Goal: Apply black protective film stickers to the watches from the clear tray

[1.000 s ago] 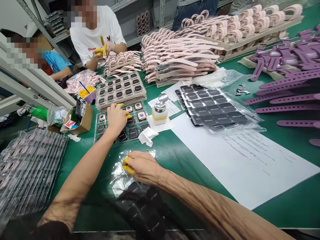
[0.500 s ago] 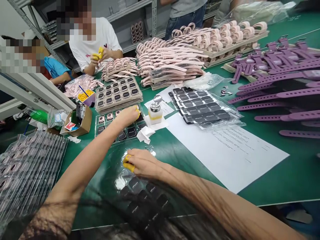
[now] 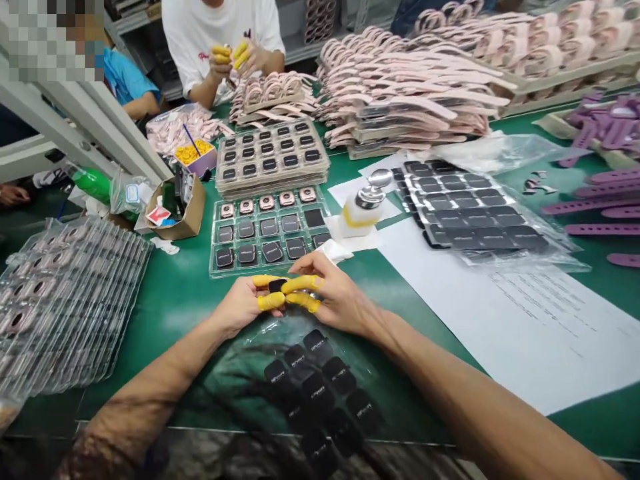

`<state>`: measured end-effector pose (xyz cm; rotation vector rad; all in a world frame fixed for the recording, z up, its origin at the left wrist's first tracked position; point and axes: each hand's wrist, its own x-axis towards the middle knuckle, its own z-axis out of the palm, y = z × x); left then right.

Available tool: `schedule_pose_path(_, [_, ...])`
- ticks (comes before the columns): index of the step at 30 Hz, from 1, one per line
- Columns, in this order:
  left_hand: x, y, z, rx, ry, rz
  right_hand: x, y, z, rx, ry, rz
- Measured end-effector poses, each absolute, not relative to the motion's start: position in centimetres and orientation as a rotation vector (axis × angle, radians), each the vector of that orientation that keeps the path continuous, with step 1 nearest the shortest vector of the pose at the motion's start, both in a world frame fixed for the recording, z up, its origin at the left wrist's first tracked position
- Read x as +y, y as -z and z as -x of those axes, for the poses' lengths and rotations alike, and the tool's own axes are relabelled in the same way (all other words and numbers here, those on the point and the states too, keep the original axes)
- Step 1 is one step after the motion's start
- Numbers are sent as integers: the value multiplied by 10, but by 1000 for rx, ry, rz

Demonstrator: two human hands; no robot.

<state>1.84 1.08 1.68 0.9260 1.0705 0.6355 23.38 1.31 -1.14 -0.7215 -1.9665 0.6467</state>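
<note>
Both hands meet at table centre, just in front of the clear plastic tray of small watch faces. Left hand and right hand wear yellow rubber finger cots; fingertips pinch one small black square watch-face piece between them, held just above the green table mat. Grip narrow on both sides, closed on that piece; thumb + forefinger of each hand touching it.

Directly below the hands, nearer the wearer: clear plastic bag holding dark square pieces w/ white print, lying flat on the mat, wrists over its upper edge.

Tray behind hands: top row has four pink-rimmed cases, lower rows dark squares, one slot at right end looks bare. Stack of similar grey trays behind it. White solvent pump bottle w/ metal top just right of tray, on white paper; crumpled white wipe near right hand. Large white printed sheet to the right; black screen sheets in a clear sleeve at its far edge. Pink watch straps piled at back, purple straps far right. Stack of clear blister trays at left. Open cardboard box near it.

Across the table a person in a white shirt works w/ yellow-cotted fingers.
</note>
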Motion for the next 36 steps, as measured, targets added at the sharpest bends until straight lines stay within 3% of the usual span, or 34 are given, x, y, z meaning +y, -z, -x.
schedule_pose_path(5, [16, -15, -15, 1025, -844, -929, 9, 5, -239, -1585, -1135, 929])
schedule_pose_path(8, [18, -12, -14, 1077, -946, -961, 6, 2, -240, -1841, -1281, 1168])
schedule_pose_path(11, [17, -8, -16, 1082, -985, -940, 5, 5, -238, -2152, -826, 1395])
schedule_pose_path(14, [17, -8, -18, 1066, -931, -904, 11, 10, -246, -1976, -219, 1611])
schedule_pose_path(17, [16, -10, -19, 1088, -861, -882, 20, 16, -260, -1892, 17, 1745])
schedule_pose_path(20, [14, -10, -20, 1124, -826, -896, 23, 15, -264, -1922, -42, 1571])
schedule_pose_path(25, [7, -3, -22, 1119, -794, -1001, 15, 9, -230, -1973, -428, 999])
schedule_pose_path(36, [10, 3, -22, 1120, -791, -1043, 7, 15, -223, -2072, -478, 977])
